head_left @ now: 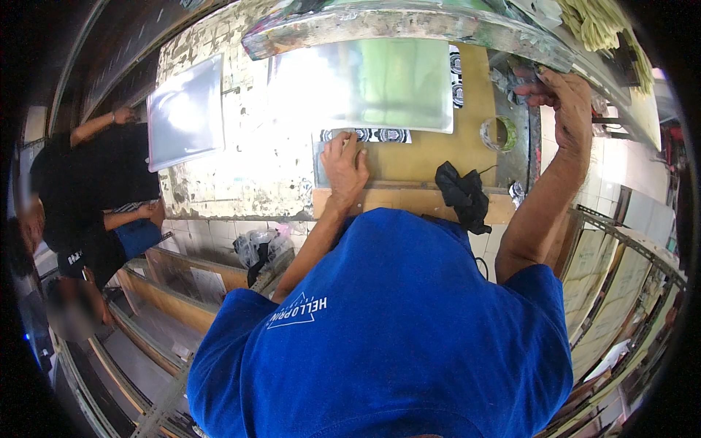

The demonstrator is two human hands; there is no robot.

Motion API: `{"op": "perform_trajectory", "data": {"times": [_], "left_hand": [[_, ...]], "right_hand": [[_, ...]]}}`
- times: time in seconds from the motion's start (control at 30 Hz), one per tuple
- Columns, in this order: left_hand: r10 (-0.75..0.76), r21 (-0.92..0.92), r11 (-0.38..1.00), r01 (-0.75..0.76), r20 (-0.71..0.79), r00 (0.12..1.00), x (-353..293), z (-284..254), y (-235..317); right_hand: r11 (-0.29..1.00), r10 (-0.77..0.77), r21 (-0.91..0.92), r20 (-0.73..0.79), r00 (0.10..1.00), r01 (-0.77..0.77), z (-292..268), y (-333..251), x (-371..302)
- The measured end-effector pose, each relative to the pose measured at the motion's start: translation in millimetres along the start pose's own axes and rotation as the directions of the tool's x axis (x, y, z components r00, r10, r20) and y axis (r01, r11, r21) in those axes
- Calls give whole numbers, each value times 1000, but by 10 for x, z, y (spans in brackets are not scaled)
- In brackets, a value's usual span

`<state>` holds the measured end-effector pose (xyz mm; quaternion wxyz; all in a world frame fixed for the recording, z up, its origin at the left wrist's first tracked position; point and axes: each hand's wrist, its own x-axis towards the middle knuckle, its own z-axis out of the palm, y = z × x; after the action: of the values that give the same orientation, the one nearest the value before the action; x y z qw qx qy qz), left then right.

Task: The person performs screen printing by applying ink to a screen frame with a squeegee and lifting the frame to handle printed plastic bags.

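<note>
My left hand (345, 168) lies at the near edge of a clear plastic sheet (365, 84), fingers apart and fingertips touching the edge of a printed sheet (387, 135) with black round emblems. The plastic covers most of that print. At the right, my right hand (566, 106) is raised beside the end of a paint-stained wooden bar (409, 22), fingers spread and dark-smudged. I see nothing held in it; whether it touches the bar is unclear. Below the sheets is a tan board (431, 162).
A roll of tape (499, 134) and a black cloth (463, 196) lie on the board's right side. Another glossy sheet (186, 113) rests on the stained table (244, 175). A person in black (95, 182) is at the left. Racks with wooden frames (175, 310) stand below.
</note>
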<state>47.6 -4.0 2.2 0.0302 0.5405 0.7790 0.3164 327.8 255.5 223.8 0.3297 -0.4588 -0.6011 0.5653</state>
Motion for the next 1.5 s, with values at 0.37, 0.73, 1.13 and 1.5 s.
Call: {"op": "perform_trajectory", "data": {"times": [0.37, 0.73, 1.13, 1.5], "left_hand": [[527, -156, 850, -504, 229, 818, 383, 114, 371], [507, -91, 856, -508, 334, 794, 502, 87, 416], [573, -110, 798, -592, 439, 691, 497, 119, 227], [407, -209, 912, -353, 370, 835, 284, 208, 227]], "right_hand": [[999, -21, -48, 27, 999, 22, -22, 18, 3], [999, -23, -25, 38, 999, 24, -12, 29, 2], [999, -11, -48, 27, 1000, 12, -2, 14, -16], [999, -16, -49, 21, 1000, 17, 13, 30, -56]]}}
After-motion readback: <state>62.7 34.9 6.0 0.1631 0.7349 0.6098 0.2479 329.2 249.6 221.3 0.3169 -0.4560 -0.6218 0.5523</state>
